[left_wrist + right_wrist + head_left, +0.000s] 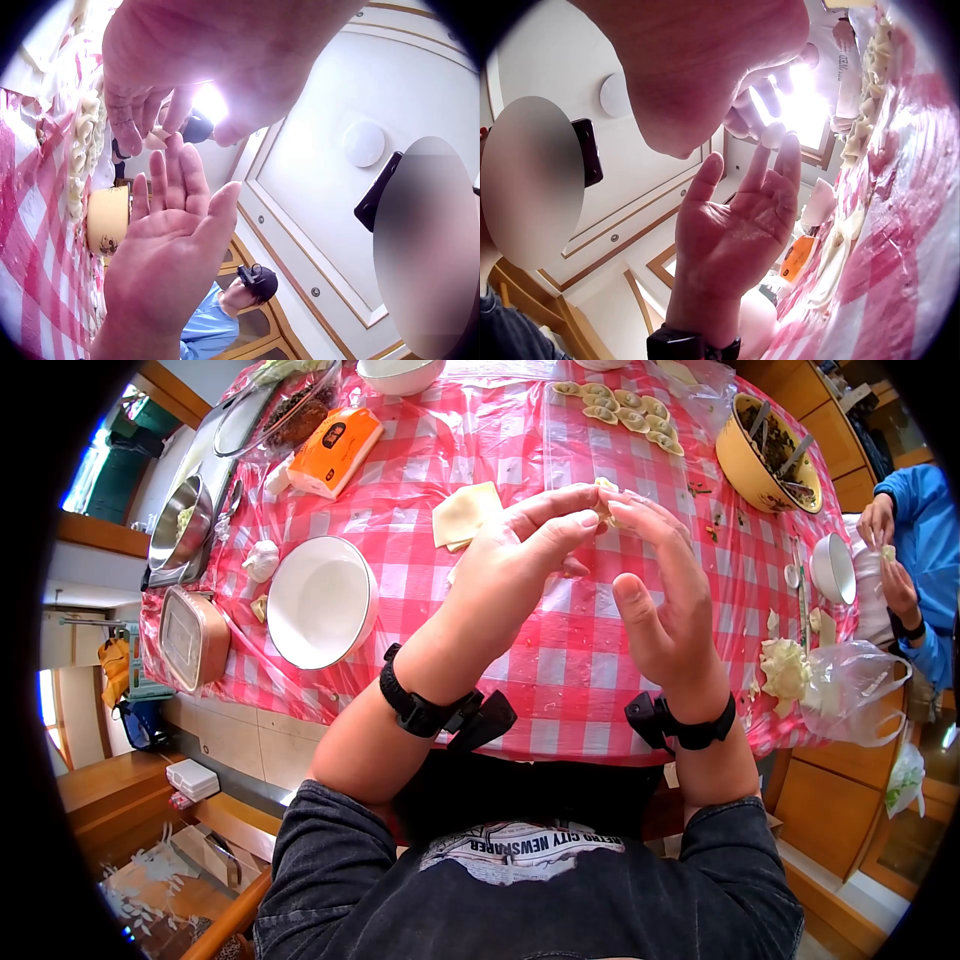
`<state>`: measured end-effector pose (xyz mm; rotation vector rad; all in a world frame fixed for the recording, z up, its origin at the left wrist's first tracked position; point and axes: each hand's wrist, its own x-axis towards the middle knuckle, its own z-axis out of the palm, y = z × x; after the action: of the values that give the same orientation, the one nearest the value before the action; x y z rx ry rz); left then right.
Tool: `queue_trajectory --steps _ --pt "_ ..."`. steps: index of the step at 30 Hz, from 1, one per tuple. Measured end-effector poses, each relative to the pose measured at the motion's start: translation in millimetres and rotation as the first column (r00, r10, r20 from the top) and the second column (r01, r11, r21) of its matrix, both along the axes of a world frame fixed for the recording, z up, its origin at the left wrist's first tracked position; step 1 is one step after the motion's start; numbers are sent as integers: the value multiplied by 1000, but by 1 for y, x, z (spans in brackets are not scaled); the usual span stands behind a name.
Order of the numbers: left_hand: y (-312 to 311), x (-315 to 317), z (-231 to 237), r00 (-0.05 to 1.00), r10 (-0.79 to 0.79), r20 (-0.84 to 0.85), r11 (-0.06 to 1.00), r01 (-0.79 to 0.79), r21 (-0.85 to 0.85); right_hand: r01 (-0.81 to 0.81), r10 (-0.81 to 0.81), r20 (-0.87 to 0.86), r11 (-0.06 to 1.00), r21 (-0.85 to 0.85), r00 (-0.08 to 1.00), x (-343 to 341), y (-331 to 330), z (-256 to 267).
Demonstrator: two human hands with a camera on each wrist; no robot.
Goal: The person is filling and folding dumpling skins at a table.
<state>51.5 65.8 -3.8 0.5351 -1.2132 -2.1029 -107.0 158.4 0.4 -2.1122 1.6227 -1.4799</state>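
Note:
A small, pale wonton [605, 485], partly hidden by fingers, is touched by the fingertips of both hands above the table. My left hand [535, 545] reaches it from the left, palm facing inward; in the right wrist view the thumb of that left hand [735, 232] stands apart from the fingers. From the other side, my right hand [668, 575] meets it with nearly straight fingers. The left wrist view shows the palm of this right hand [172, 232] spread, its thumb standing away. Square wrappers [466, 515] lie stacked beyond the left wrist.
Several folded wontons [630, 410] sit in rows at the back. A yellow bowl of filling [728, 455] stands back right. On the left are a white bowl [320, 600], garlic [262, 560] and an orange tissue pack [335, 450]. Another person [925, 560] works at the right.

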Motion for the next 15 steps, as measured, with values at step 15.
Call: queue_trajectory --steps 15 --pt "2 0 7 999 -25 37 1000 26 -11 3 -3 31 1000 -7 1000 1 0 0"
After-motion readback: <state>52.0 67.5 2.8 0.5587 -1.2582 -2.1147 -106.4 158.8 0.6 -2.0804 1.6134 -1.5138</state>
